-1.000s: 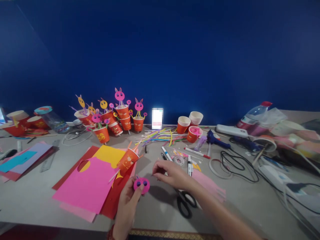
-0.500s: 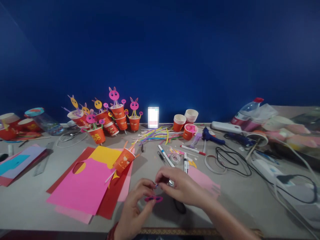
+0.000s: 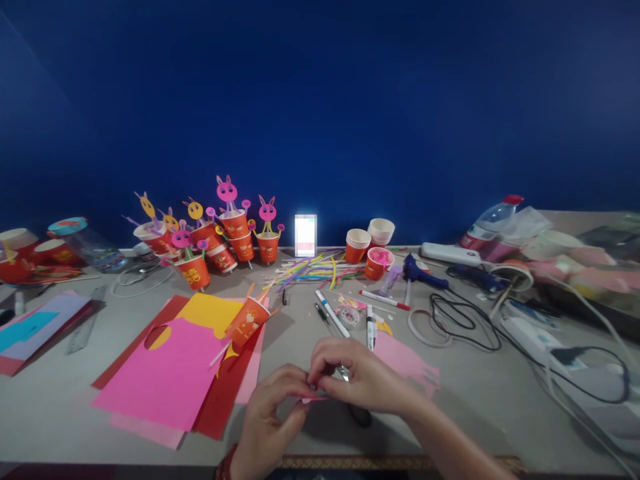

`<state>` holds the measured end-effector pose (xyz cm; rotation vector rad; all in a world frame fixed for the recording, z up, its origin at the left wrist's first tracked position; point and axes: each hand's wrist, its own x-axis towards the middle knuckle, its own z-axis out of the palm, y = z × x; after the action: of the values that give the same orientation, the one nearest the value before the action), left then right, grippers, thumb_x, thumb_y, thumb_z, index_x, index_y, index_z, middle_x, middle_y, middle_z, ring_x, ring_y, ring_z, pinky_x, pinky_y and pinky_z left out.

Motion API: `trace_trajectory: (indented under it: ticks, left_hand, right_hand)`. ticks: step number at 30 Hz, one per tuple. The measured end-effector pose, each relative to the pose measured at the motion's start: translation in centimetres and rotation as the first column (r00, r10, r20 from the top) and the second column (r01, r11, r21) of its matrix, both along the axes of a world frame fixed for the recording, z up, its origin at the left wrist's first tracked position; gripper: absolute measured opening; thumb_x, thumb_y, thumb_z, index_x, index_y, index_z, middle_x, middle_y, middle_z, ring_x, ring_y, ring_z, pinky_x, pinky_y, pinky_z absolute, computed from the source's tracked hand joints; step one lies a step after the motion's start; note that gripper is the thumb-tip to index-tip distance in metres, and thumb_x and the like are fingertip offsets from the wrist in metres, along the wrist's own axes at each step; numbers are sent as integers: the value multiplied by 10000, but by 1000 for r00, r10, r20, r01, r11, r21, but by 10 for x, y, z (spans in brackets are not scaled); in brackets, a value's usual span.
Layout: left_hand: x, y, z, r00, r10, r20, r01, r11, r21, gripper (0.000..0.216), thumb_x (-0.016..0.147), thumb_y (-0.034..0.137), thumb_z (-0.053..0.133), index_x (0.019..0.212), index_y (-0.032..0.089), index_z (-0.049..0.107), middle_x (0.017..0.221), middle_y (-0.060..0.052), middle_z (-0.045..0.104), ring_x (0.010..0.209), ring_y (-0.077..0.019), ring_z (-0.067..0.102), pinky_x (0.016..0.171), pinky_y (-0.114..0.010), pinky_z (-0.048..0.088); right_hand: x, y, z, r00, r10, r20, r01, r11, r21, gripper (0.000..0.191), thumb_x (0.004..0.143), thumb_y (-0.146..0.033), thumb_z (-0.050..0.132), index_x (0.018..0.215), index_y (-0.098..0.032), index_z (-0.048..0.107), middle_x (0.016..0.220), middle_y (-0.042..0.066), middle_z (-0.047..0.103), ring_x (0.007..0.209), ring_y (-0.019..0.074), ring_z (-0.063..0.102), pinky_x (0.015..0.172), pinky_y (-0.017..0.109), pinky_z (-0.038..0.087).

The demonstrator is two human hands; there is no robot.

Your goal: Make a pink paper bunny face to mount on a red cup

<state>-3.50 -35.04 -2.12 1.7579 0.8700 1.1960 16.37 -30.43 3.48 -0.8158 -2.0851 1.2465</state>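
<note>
My left hand (image 3: pixel 273 417) is closed in a pinch on a pink paper cutout (image 3: pixel 314 399), now seen nearly edge-on. My right hand (image 3: pixel 357 377) has its thumb and index finger pressed together just above the cutout. Between those fingertips is a tiny dark bluish bit, too small to name. The fingertips of both hands almost meet. Beneath my right hand lie scissors (image 3: pixel 360 417), their black handle and a bit of silver metal showing, the rest covered. Left of my hands, an orange paper cup (image 3: pixel 247 320) with straws or strips leans on sheets of coloured paper.
Pink paper (image 3: pixel 160 367) overlaps red and yellow sheets at left. Cups with bunny-faced figures (image 3: pixel 269 243) stand at the back. Colourful strips (image 3: pixel 310 270), markers (image 3: pixel 333 313), a tape roll (image 3: pixel 349 316), a blue glue gun (image 3: pixel 423 272) with black cable and a power strip (image 3: pixel 540 343) occupy the middle and right.
The pink cutout has turned from showing its face with dark spots to nearly edge-on. My right fingertips have come down close against it.
</note>
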Motion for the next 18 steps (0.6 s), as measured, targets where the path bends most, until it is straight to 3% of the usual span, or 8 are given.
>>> trace_trajectory:
  ticks: [13, 18]
  left_hand:
    - [6, 0, -9, 991, 36, 128, -26, 997, -76, 160, 855, 131, 609, 899, 232, 725, 885, -80, 690, 889, -242, 644, 783, -342, 511]
    - [8, 1, -7, 989, 77, 129, -67, 994, -81, 145, 865, 162, 614, 892, 233, 738, 863, -82, 707, 862, -240, 653, 774, -339, 516]
  right_hand:
    - [-4, 4, -9, 995, -92, -23, 87, 984, -153, 106, 769, -104, 612, 831, -169, 669, 761, -9, 641, 680, 122, 571, 640, 221, 452]
    - [-4, 7, -12, 995, -71, -67, 55, 974, -219, 17, 772, -167, 655, 783, -167, 642, 717, -22, 611, 645, 111, 535, 610, 220, 425]
